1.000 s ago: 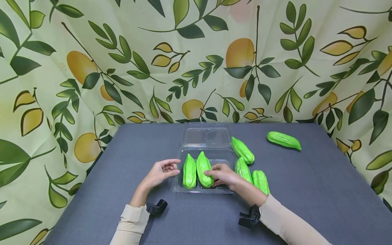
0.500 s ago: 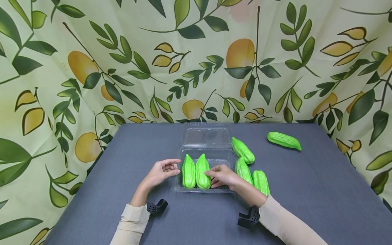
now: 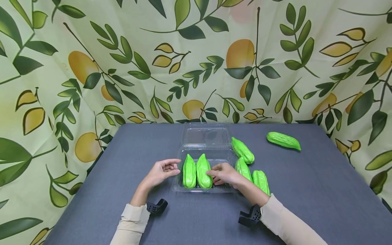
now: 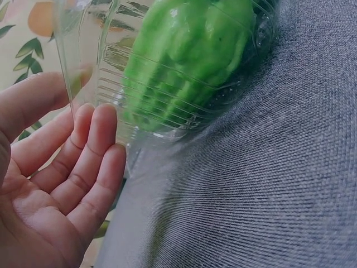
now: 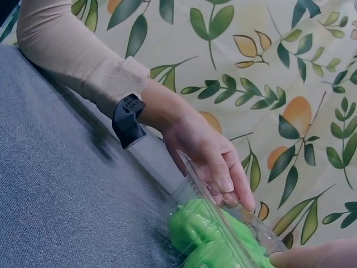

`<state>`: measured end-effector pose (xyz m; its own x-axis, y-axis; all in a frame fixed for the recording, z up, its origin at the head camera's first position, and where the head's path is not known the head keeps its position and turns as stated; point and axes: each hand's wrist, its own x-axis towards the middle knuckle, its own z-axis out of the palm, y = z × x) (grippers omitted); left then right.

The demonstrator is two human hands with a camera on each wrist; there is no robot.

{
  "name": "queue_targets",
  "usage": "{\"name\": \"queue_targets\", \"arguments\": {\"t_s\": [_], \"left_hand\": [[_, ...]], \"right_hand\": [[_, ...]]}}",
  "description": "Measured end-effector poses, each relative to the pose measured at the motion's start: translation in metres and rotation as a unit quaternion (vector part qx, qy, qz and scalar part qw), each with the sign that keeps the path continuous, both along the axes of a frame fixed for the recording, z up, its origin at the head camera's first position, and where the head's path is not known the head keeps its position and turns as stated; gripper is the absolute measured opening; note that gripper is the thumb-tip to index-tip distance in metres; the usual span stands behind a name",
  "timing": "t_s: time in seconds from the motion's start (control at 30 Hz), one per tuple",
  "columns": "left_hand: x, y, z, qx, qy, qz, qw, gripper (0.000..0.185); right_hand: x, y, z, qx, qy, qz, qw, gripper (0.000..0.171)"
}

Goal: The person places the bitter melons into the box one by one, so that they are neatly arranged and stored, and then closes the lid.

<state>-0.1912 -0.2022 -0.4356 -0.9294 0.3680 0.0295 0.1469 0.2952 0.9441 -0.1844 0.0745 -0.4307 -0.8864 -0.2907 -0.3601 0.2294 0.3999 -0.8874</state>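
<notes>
A clear plastic clamshell box (image 3: 214,157) lies open on the grey table, its lid (image 3: 206,136) folded back. Two green bitter gourds (image 3: 189,172) (image 3: 203,171) lie side by side in its left half. My left hand (image 3: 162,172) rests with relaxed fingers against the box's left wall (image 4: 120,84), beside the nearer gourd (image 4: 189,56). My right hand (image 3: 223,174) reaches over the box's right half and its straight fingertips touch the second gourd's right side. In the right wrist view the left hand (image 5: 206,151) sits at the rim above the gourds (image 5: 212,234).
Three more gourds lie just right of the box (image 3: 243,149) (image 3: 243,167) (image 3: 261,181), and another (image 3: 283,140) lies at the far right. A leaf-and-fruit printed cloth (image 3: 196,61) walls the table on three sides. Black wrist mounts (image 3: 157,207) (image 3: 249,216) sit on both forearms.
The right hand nudged the second gourd slightly left, so it lies straighter against the first. The left hand has stayed at the box's wall.
</notes>
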Motion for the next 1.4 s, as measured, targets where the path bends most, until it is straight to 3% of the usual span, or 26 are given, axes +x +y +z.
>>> {"name": "queue_targets", "arguments": {"t_s": [0.3, 0.63, 1.4], "left_hand": [[0.0, -0.001, 0.0, -0.003, 0.002, 0.0, 1.0, 0.043], [0.0, 0.0, 0.001, -0.006, 0.003, 0.0, 1.0, 0.043], [-0.001, -0.001, -0.003, 0.0, 0.007, 0.0, 1.0, 0.046]], "right_hand": [[0.008, 0.008, 0.017, -0.004, 0.028, -0.003, 1.0, 0.045], [0.017, 0.034, 0.027, -0.071, 0.052, 0.018, 0.996, 0.052], [0.032, 0.097, 0.044, -0.092, 0.084, -0.02, 0.992, 0.053]]}}
